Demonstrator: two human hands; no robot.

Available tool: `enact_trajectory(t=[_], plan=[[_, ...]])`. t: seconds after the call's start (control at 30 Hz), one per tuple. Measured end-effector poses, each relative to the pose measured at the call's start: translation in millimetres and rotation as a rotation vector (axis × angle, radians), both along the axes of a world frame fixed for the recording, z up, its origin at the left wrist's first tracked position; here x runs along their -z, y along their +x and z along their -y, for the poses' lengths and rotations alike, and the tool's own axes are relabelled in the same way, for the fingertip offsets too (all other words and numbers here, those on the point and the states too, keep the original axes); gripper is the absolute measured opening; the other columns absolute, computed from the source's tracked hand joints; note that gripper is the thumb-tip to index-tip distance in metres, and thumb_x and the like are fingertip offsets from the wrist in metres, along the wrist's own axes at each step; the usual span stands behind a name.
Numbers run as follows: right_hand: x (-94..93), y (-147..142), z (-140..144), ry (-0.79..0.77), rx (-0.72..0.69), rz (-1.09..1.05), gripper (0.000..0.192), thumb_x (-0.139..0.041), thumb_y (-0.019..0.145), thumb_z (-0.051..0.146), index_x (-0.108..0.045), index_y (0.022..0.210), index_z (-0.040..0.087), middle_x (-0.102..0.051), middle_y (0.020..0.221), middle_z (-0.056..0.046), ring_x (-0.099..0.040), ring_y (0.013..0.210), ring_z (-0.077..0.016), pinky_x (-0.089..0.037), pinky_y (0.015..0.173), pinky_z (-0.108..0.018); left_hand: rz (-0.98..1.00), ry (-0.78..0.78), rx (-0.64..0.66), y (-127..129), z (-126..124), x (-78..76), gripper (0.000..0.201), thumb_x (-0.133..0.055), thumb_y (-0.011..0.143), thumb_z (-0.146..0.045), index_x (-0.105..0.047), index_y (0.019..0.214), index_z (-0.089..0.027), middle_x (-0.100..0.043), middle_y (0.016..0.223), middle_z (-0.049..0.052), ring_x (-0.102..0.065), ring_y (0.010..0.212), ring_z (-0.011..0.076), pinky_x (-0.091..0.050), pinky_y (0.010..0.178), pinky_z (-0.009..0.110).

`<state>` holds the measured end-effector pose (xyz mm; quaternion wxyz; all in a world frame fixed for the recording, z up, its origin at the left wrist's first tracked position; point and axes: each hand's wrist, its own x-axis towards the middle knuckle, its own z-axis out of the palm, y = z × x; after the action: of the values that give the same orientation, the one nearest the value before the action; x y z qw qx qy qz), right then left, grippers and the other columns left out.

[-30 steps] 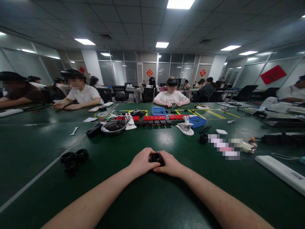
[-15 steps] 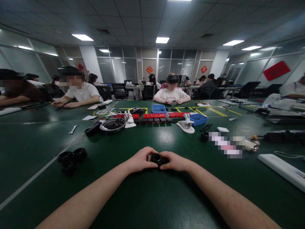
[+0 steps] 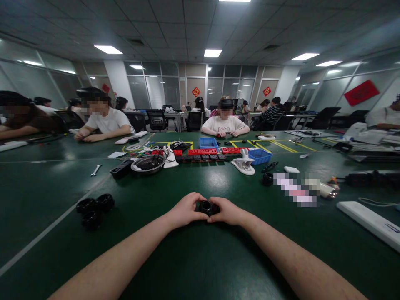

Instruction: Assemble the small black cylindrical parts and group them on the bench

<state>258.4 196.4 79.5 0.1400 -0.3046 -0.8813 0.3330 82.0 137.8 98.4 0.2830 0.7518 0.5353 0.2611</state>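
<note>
A small black round part (image 3: pixel 206 206) with a hole in its top sits between my two hands, just above the green table (image 3: pixel 193 258). My left hand (image 3: pixel 185 210) grips it from the left with fingers curled over it. My right hand (image 3: pixel 228 211) grips it from the right. Both forearms rest low over the table. Three similar black round parts (image 3: pixel 93 207) lie together to the left, well apart from my hands.
Across the table lie a metal bowl (image 3: pixel 148 163), red and black switch strips (image 3: pixel 203 154), two blue bins (image 3: pixel 260 156), a white clamp (image 3: pixel 243 164), a wrench (image 3: pixel 96 169) and a white power strip (image 3: pixel 368 221). Several seated people work at the far side and left.
The view tilted slightly down since a second ago. My hands stayed closed on the black part, with only small finger shifts.
</note>
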Motion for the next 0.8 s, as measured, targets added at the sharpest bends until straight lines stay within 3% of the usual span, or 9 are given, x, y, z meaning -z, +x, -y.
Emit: enact_trajectory(t=[0.17,0.27,0.33,0.43,0.57,0.67,0.8], plan=[[7.7,-12.8,11.5,0.266,0.278,0.131,0.039,-0.063,0.056,0.045,-0.047,0.078,0.017,-0.052,0.070,0.000,-0.047,0.060,-0.0132,-0.029,0.048,-0.021,-0.096,0.114,-0.296,16.3,7.2,1.9,0.036,-0.064,0.057,-0.040,-0.052,0.082,-0.017,-0.050,0.083,0.002,-0.049,0.076,0.0173,-0.038,0.064,0.026],[8.0,-20.9,19.9,0.409,0.402,0.228,0.036,-0.057,0.062,0.045,-0.047,0.081,0.016,-0.055,0.075,-0.004,-0.051,0.067,-0.0176,-0.032,0.054,-0.025,-0.116,0.128,-0.381,23.4,10.0,3.9,0.035,-0.064,0.058,-0.040,-0.050,0.081,-0.018,-0.050,0.084,0.002,-0.050,0.078,0.0178,-0.038,0.066,0.027],[4.1,-21.8,23.6,0.432,0.396,0.272,0.037,-0.055,0.064,0.048,-0.049,0.082,0.016,-0.056,0.078,-0.006,-0.052,0.072,-0.0199,-0.034,0.059,-0.027,-0.123,0.132,-0.373,24.2,11.2,4.1,0.035,-0.063,0.059,-0.042,-0.050,0.081,-0.018,-0.050,0.085,0.002,-0.050,0.078,0.0177,-0.039,0.064,0.026],[-6.6,-13.1,22.6,0.373,0.275,0.278,0.050,-0.058,0.057,0.056,-0.051,0.087,0.016,-0.056,0.084,-0.008,-0.052,0.079,-0.0227,-0.037,0.066,-0.031,-0.129,0.135,-0.325,19.1,11.3,2.7,0.038,-0.062,0.058,-0.044,-0.049,0.084,-0.019,-0.050,0.087,0.002,-0.050,0.078,0.0176,-0.039,0.063,0.026],[-22.9,8.3,10.2,0.113,0.094,0.172,0.084,-0.065,0.048,0.056,-0.038,0.117,0.017,-0.051,0.100,-0.009,-0.050,0.087,-0.0225,-0.038,0.071,-0.032,-0.082,0.069,-0.217,4.4,6.8,0.3,0.062,-0.065,0.052,-0.049,-0.044,0.103,-0.020,-0.045,0.104,0.004,-0.050,0.082,0.0186,-0.041,0.065,0.028],[-31.2,15.5,4.5,-0.033,0.083,0.028,0.073,-0.058,0.063,0.049,-0.031,0.122,0.015,-0.051,0.098,-0.007,-0.051,0.077,-0.0166,-0.041,0.066,-0.029,-0.066,0.030,-0.081,-4.2,2.6,1.1,0.069,-0.067,0.049,-0.048,-0.043,0.108,-0.021,-0.044,0.107,0.005,-0.049,0.087,0.0195,-0.041,0.070,0.028],[-31.8,4.9,16.5,0.130,0.174,-0.074,0.053,-0.053,0.070,0.044,-0.041,0.115,0.017,-0.052,0.090,-0.005,-0.049,0.076,-0.0160,-0.040,0.067,-0.029,-0.139,0.078,0.007,-3.3,-1.2,6.5,0.059,-0.067,0.049,-0.049,-0.050,0.098,-0.021,-0.050,0.094,0.002,-0.049,0.086,0.0205,-0.040,0.070,0.028]])
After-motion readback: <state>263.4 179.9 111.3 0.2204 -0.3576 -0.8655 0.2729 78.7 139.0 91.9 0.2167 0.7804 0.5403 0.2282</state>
